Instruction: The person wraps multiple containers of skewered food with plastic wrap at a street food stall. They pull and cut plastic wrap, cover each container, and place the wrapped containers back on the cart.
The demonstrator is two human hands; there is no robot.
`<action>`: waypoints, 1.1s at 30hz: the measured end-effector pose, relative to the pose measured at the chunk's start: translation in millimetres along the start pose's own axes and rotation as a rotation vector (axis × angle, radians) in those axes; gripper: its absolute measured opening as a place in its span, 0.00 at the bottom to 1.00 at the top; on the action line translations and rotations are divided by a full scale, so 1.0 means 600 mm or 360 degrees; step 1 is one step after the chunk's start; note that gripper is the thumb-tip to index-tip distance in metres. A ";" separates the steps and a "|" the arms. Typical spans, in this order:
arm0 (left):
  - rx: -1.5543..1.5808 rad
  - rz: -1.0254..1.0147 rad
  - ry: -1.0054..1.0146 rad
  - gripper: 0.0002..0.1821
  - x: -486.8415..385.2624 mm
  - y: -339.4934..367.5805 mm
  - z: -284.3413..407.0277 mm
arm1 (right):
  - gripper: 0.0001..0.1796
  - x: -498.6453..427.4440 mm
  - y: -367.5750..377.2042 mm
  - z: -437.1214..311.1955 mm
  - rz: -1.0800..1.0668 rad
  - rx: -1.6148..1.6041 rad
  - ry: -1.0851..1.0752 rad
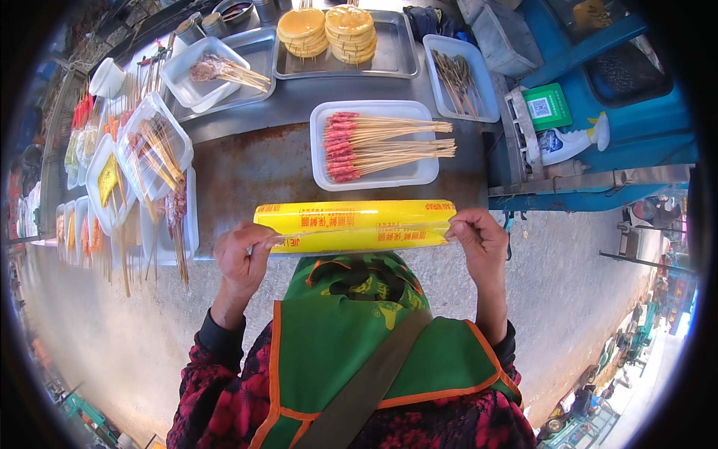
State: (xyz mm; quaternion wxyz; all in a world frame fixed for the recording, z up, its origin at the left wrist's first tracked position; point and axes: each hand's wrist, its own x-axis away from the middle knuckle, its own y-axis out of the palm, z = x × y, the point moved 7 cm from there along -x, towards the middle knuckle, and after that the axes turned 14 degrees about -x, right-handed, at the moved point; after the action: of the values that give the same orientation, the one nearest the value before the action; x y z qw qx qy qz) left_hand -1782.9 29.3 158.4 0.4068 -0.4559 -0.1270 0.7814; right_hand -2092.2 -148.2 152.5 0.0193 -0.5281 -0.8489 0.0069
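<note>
A yellow box-shaped roll of cling film [359, 224] with red print lies at the front edge of the metal counter, right before my body. My left hand [244, 252] pinches the clear film's edge near the roll's left end. At the right end, my right hand [477, 236] pinches the same edge between thumb and fingers. The film edge runs taut between the two hands across the yellow surface. Just beyond the roll sits a white plastic tray [373, 181] holding two bundles of red meat skewers [342, 146], their sticks pointing right.
Stacked round flatbreads [350, 33] on sticks stand in a steel tray [401, 50] at the back. Film-wrapped skewer trays [154, 140] crowd the left. A tray of dark skewers [460, 84] is at back right, near a spray bottle [572, 140] and a green code sign [547, 106].
</note>
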 end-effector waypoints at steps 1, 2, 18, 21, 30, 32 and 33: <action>-0.0021 -0.0062 -0.0119 0.05 -0.001 0.000 -0.004 | 0.03 0.006 -0.001 -0.010 0.0019 -0.0033 -0.0019; 0.0018 -0.0067 -0.0200 0.04 -0.011 0.005 -0.015 | 0.02 -0.002 -0.003 -0.009 0.0049 -0.0027 0.0045; -0.0026 0.0087 -0.0023 0.05 -0.053 -0.030 0.018 | 0.04 0.003 -0.008 -0.101 0.0030 0.0237 -0.0421; 0.0007 0.0101 0.0043 0.04 -0.069 -0.038 0.025 | 0.04 -0.001 -0.007 -0.113 0.0050 0.0229 -0.0425; 0.0084 0.0195 0.0208 0.03 -0.097 -0.084 0.064 | 0.04 -0.003 -0.007 -0.174 0.0111 0.0188 -0.0564; 0.0167 0.0209 0.0329 0.03 -0.106 -0.094 0.077 | 0.04 -0.002 -0.004 -0.200 0.0024 0.0232 -0.0771; 0.0153 0.0226 0.0274 0.03 -0.111 -0.093 0.077 | 0.04 -0.008 -0.007 -0.200 0.0043 0.0166 -0.0701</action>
State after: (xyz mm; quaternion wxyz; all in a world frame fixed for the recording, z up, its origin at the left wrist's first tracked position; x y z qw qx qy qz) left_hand -1774.5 22.7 256.3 0.3812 -0.5091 -0.0212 0.7714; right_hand -2089.1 -155.2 272.2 -0.1395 -0.5233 -0.8241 0.1662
